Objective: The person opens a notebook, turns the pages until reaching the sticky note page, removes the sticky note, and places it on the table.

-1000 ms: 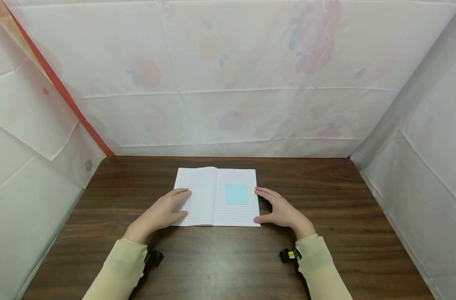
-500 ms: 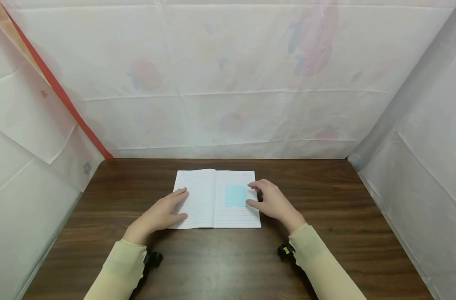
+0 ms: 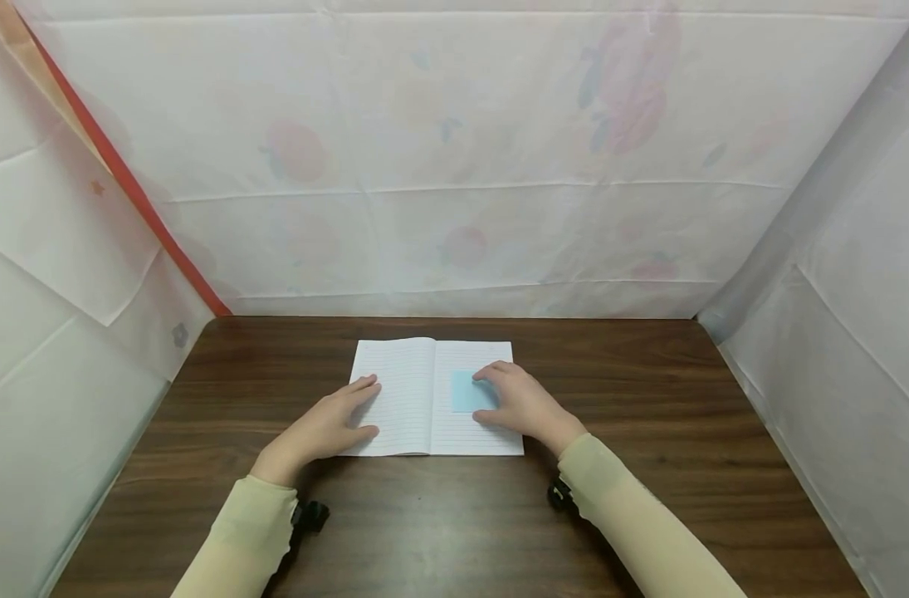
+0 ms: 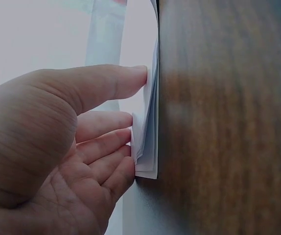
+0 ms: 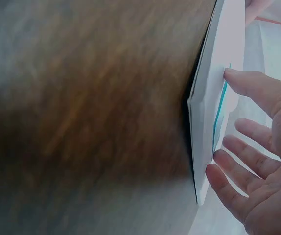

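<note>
An open lined notebook (image 3: 402, 390) lies flat in the middle of a dark wooden table (image 3: 648, 432). A light blue sticky note (image 3: 463, 394) sits on its right page. My right hand (image 3: 510, 399) lies over the note's right part, fingers loosely extended and touching it; in the right wrist view the thumb (image 5: 248, 85) meets the note's blue edge (image 5: 220, 115). My left hand (image 3: 334, 419) rests flat on the left page's outer edge, and in the left wrist view its fingers (image 4: 106, 134) lie against the stacked pages (image 4: 148, 127). Neither hand grips anything.
White sheets with faint fruit prints (image 3: 461, 166) wall in the table at the back and on both sides. A red strip (image 3: 125, 174) runs down the left corner. Bare tabletop lies left, right and in front of the notebook.
My right hand has moved left from the notebook's right edge onto the right page and now covers part of the blue note. The left hand has stayed in place.
</note>
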